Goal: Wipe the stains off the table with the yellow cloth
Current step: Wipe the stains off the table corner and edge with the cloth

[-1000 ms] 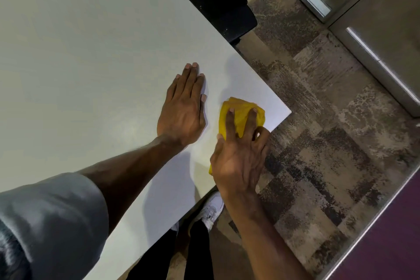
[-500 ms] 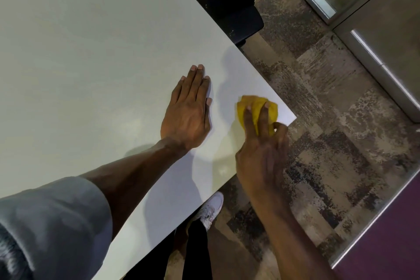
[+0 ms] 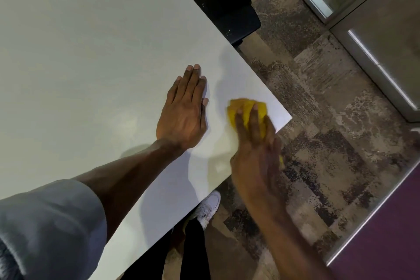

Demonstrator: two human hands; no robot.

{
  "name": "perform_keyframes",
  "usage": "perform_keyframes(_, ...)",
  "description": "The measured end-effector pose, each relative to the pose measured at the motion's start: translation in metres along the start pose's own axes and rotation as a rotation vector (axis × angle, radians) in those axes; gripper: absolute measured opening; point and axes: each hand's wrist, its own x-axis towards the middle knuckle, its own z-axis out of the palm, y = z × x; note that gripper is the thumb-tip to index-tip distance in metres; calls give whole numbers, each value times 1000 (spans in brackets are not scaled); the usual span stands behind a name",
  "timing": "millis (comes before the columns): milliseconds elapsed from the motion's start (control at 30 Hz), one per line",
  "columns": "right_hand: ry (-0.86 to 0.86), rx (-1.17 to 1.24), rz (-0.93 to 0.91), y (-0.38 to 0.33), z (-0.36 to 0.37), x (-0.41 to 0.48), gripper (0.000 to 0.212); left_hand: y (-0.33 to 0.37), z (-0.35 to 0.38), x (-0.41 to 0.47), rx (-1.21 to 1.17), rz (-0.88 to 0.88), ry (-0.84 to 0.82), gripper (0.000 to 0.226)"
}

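Observation:
A crumpled yellow cloth (image 3: 244, 108) lies on the white table (image 3: 91, 52) close to its near right corner. My right hand (image 3: 255, 150) presses flat on the cloth, fingers spread over it, and looks motion-blurred. My left hand (image 3: 184, 111) rests palm down on the tabletop just left of the cloth, fingers together, holding nothing. No stain stands out on the pale surface around the cloth.
The table's right edge runs diagonally past a black chair (image 3: 227, 2) at the top. Patterned carpet (image 3: 329, 120) lies to the right, with metal-framed glass panels (image 3: 375, 57) beyond. My white shoe (image 3: 208, 209) shows below the table edge.
My right hand has slid the cloth from the near edge toward the table's corner, then a little back to the left. My left hand has stayed in place.

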Motion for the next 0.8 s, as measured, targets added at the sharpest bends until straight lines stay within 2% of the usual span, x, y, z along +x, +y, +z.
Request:
perform_keyframes(133, -27, 14, -86, -6, 10, -55, 78, 2, -2, 0, -19, -6, -5, 59)
perform_keyframes(267, -17, 27, 48, 18, 7, -11, 90, 2, -2, 0, -4, 1, 0, 58)
perform_keyframes(400, 56, 50, 63, 28, 3, 29, 82, 1, -1, 0, -5, -4, -2, 58)
perform_keyframes(567, -50, 12, -127, -3, 11, -60, 92, 2, -2, 0, -15, -5, -2, 58)
perform_keyframes(633, -38, 56, -146, -1, 17, -83, 87, 2, -1, 0, -14, -7, -8, 58)
perform_keyframes(700, -51, 57, -100, 9, 16, -71, 80, 2, -1, 0, -4, -4, -3, 59)
perform_keyframes(800, -46, 25, 45, 31, 9, -13, 86, 2, 0, 0, 4, 1, 0, 59)
